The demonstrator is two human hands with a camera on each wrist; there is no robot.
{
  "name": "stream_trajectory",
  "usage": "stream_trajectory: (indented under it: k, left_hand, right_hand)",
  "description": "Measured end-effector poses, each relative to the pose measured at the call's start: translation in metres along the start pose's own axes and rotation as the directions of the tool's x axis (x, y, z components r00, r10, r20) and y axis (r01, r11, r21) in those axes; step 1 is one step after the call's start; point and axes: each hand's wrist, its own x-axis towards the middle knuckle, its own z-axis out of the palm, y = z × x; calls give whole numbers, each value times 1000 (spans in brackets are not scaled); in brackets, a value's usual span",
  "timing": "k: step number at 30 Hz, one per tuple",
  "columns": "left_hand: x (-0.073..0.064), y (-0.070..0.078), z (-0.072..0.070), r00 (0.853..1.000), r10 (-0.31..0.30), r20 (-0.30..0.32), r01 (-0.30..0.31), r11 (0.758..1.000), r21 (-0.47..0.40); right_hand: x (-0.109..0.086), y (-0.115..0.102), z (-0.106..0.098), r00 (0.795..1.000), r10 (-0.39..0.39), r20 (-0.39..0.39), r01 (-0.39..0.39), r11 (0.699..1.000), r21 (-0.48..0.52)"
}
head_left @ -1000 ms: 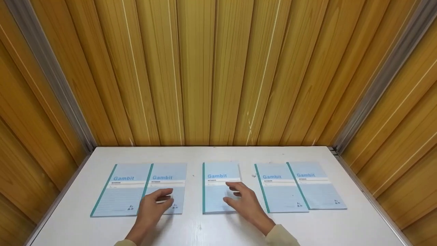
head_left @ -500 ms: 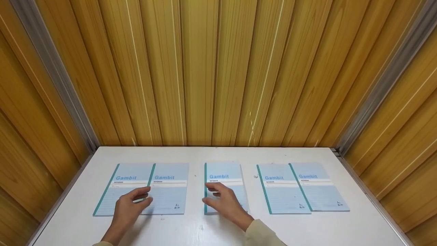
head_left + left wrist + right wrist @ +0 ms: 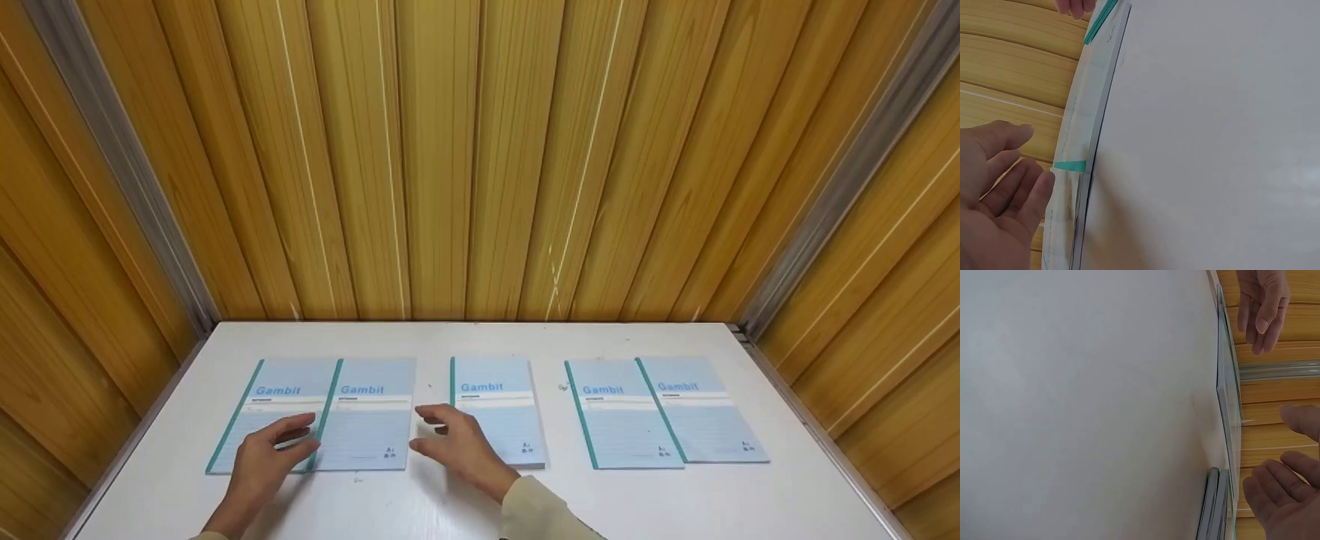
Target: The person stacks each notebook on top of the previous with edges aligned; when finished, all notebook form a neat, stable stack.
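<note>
Light blue "Gambit" notebooks with green spines lie in a row on the white table. In the head view, my left hand (image 3: 262,457) hovers over the leftmost notebook (image 3: 281,373) and the spine of the second notebook (image 3: 371,427), fingers loosely bent and holding nothing. My right hand (image 3: 457,454) is in the air between the second notebook and the middle notebook (image 3: 502,420), hiding part of the latter's lower left. It too holds nothing. The right wrist view shows the middle notebook's place as a thicker stack (image 3: 1213,506), with my relaxed right hand (image 3: 1286,495) beside it.
Two more notebooks lie at the right, the nearer notebook (image 3: 626,427) beside the outermost notebook (image 3: 709,420). The white table (image 3: 675,510) meets wood-patterned panels (image 3: 480,165) at the back and sides, with metal posts (image 3: 124,150) at the corners.
Both hands have moved left: the left one from the second notebook toward the leftmost, the right one across the middle notebook to its left side. The notebooks keep their places.
</note>
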Motion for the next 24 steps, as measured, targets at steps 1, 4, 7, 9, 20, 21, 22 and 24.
stream_trajectory:
  k: [1, 4, 7, 9, 20, 21, 22, 24]
  left_hand:
    - [0, -2, -1, 1000, -4, 2, 4, 1000, 6]
    - [0, -6, -1, 1000, -7, 7, 7, 999, 35]
    - [1, -8, 1, 1000, 11, 21, -13, 997, 72]
    - [2, -9, 2, 999, 23, 33, -26, 995, 96]
    - [6, -11, 2, 995, 55, 81, -70, 978, 194]
    - [6, -11, 2, 995, 62, 82, -78, 976, 205]
    - [6, -11, 3, 995, 66, 80, -82, 973, 214]
    - [5, -11, 3, 995, 70, 76, -86, 971, 225]
  right_hand:
    - [1, 0, 3, 1000, 4, 3, -4, 1000, 3]
    - [2, 1, 9, 1000, 9, 17, -10, 1000, 12]
    - [3, 2, 14, 999, 10, 37, -10, 1000, 7]
    - [4, 3, 17, 999, 2, 48, -1, 1000, -11]
    - [7, 3, 25, 996, -6, 92, 17, 992, -122]
    - [7, 4, 26, 995, -8, 96, 21, 991, -134]
    - [7, 4, 26, 995, -8, 99, 22, 989, -144]
    - [7, 4, 26, 995, -3, 103, 19, 987, -159]
